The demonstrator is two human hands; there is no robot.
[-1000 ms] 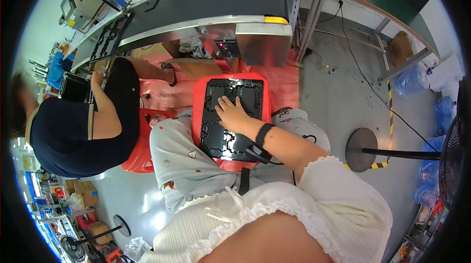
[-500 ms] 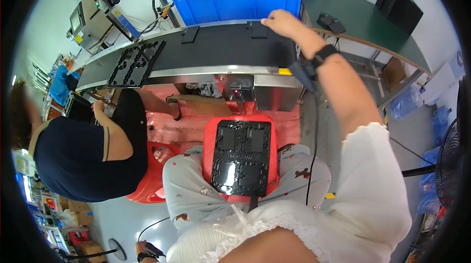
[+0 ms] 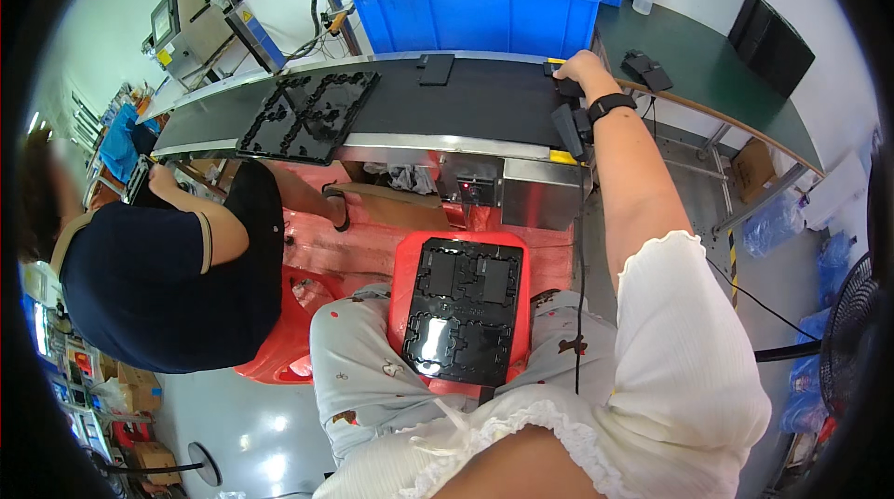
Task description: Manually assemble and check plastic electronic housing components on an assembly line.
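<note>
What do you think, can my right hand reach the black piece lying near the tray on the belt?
Probably yes: open belt lies between your right hand and the black piece, and nothing covers it.

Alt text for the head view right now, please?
The right grip is at a black piece on the right end of a conveyor. Nearer, a black tray rests on a red stool; a blue bin stands beyond.

The wide fisheye looks down and forward from the person's head (straight edges bow toward its dark rim), close above the lap, near enough to frame the right hand at the conveyor belt.
</note>
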